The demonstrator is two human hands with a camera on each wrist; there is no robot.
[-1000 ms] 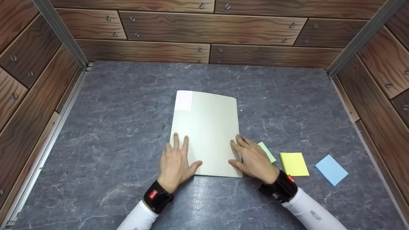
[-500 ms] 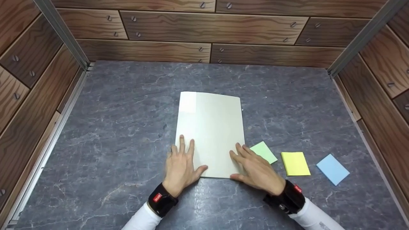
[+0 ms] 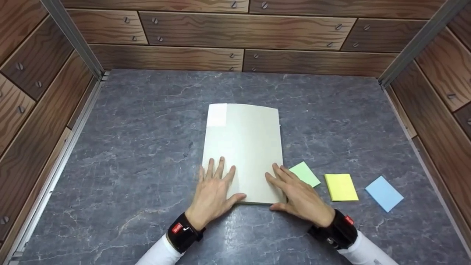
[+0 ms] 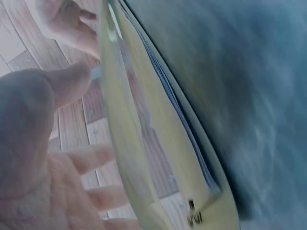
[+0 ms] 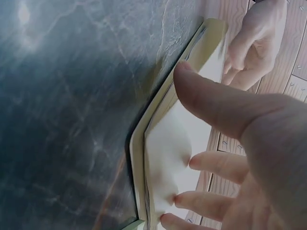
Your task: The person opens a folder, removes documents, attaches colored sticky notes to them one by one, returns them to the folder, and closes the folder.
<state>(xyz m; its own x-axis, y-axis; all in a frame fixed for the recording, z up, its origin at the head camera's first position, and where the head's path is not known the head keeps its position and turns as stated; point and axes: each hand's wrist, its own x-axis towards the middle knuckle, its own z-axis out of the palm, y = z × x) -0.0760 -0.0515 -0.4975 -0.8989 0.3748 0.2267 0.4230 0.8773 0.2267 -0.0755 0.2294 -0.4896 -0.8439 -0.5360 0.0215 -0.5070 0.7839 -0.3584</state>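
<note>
A pale folder (image 3: 254,147) lies closed on the table in the head view, a whiter label patch at its far left corner. My left hand (image 3: 211,197) rests on its near left part with fingers spread. My right hand (image 3: 300,195) touches the near right part, fingertips on the cover and thumb at the near edge. The left wrist view looks into the folder (image 4: 129,158) from its edge, showing a sheaf of papers (image 4: 180,124) and a small dark metal clip (image 4: 194,215). In the right wrist view the thumb (image 5: 206,96) lies along that edge.
Right of the folder lie a green sticky note pad (image 3: 304,175), partly hidden by my right hand, a yellow sticky note pad (image 3: 341,187) and a blue sticky note pad (image 3: 384,194). Wood-patterned walls (image 3: 239,31) enclose the dark marbled table (image 3: 121,154).
The folder has shifted slightly right, with both hands on it. My left hand has turned and slid a little right across the cover. More of the green pad shows now.
</note>
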